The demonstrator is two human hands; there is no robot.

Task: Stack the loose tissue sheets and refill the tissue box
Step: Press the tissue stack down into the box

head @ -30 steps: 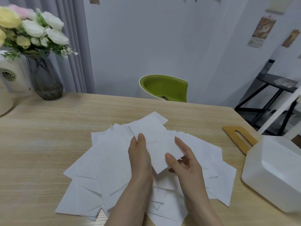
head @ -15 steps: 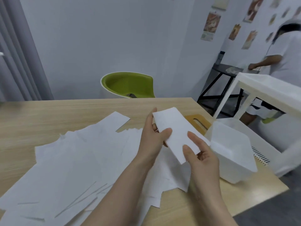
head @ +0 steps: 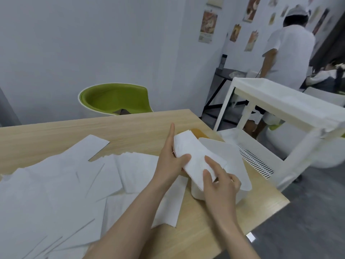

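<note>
wall posters: way past the hands on the far wall, pictures only as far as I can make out; any print on them is too small and blurry to read
tissue sheets: plain white, no print
tissue box: plain white, no brand or label showing
white cart: no markings I can see
readable text overall: honestly none, nothing legible anywhere
</note>
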